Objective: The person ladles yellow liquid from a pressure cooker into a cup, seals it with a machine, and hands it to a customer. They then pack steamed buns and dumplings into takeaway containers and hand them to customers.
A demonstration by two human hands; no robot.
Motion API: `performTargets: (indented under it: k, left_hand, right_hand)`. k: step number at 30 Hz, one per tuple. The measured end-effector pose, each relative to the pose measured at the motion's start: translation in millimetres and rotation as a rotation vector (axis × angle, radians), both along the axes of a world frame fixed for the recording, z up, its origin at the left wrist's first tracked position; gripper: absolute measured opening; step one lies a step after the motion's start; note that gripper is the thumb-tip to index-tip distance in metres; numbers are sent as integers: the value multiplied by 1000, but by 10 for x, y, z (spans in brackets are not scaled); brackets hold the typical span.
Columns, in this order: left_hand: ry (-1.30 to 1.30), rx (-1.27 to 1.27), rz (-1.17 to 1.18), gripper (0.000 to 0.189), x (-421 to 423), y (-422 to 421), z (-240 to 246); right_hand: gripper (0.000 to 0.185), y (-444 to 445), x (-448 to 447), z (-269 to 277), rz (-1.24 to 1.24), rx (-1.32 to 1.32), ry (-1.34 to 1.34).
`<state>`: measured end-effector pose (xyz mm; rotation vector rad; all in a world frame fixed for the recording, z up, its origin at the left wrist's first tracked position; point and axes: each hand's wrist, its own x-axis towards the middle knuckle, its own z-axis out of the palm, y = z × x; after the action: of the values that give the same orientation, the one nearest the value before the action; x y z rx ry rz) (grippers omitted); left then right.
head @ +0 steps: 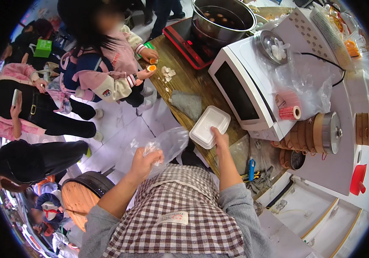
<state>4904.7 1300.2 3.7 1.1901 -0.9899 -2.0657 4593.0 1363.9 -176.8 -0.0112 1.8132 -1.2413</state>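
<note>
My left hand (145, 161) is closed on the bunched part of a clear plastic bag (173, 142), held over the floor left of the wooden table (184, 87). On the right, my right hand (220, 138) rests its fingers on a closed white takeaway box (208, 124) at the table's edge; whether it grips the box is hard to tell. Just above the box lies a folded grey cloth (186, 104). Eggshell pieces (168, 73) are scattered farther up the table. A person beside the table holds the two halves of a cut egg (152, 68).
A steel pot (223, 19) with eggs in dark liquid stands on a red-edged induction cooker (189, 45). Right of the box are a white microwave (242, 87), bamboo steamers (310, 133) and a blue-handled tool (252, 169). Several people stand at left, near a round wooden lid (79, 201).
</note>
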Motion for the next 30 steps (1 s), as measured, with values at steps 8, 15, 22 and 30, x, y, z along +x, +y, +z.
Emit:
performTargets:
  k: [8, 15, 22, 30]
  left_hand:
    - [247, 105, -110, 31, -771, -114, 71]
    - [10, 84, -238, 24, -1284, 162, -615]
    - [-227, 187, -91, 43, -1436, 354, -1155]
    - [-239, -104, -315, 51, -1587, 235, -1080]
  right_hand:
    - [67, 1290, -492, 2131, 91, -137, 902]
    - [66, 1309, 15, 2653, 5, -3, 84]
    - [49, 576, 486, 710, -547, -284, -511]
    - [35, 777, 194, 564, -438, -20, -355]
